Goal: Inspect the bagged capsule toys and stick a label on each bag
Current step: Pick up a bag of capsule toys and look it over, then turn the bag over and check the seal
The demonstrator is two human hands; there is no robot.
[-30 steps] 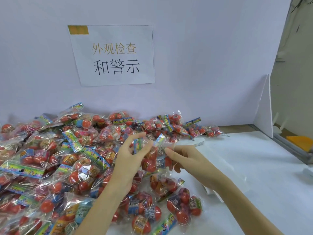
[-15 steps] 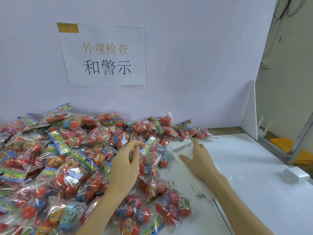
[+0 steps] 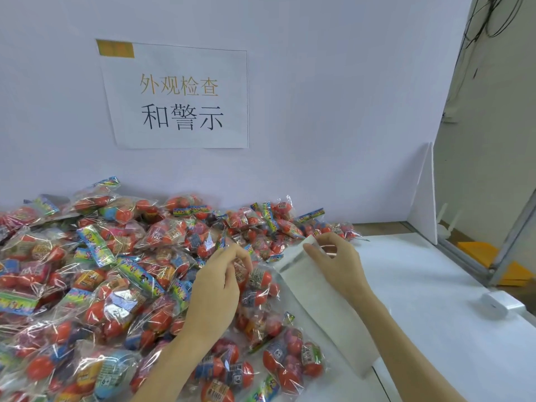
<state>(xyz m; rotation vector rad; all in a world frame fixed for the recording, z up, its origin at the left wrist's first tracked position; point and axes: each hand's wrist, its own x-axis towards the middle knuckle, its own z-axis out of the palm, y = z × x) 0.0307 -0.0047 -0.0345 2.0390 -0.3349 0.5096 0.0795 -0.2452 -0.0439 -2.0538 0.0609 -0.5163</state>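
Bagged capsule toys (image 3: 110, 285) heaped left, left hand (image 3: 214, 294) grip pinching one, right hand (image 3: 339, 265) pinching label sheet (image 3: 322, 309) edge

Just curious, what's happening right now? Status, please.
Left hand pinching a toy bag. Right hand picking at white label sheet. Nothing blocking.

so there's a white tabletop (image 3: 429, 285) backed by a pale wall (image 3: 319, 82), with a paper sign (image 3: 179, 97) in Chinese taped up far left. A white foam divider (image 3: 425, 195) stands far right, a small white box (image 3: 500, 304) sits near the right edge, and yellow pieces (image 3: 478, 252) lie beyond that edge
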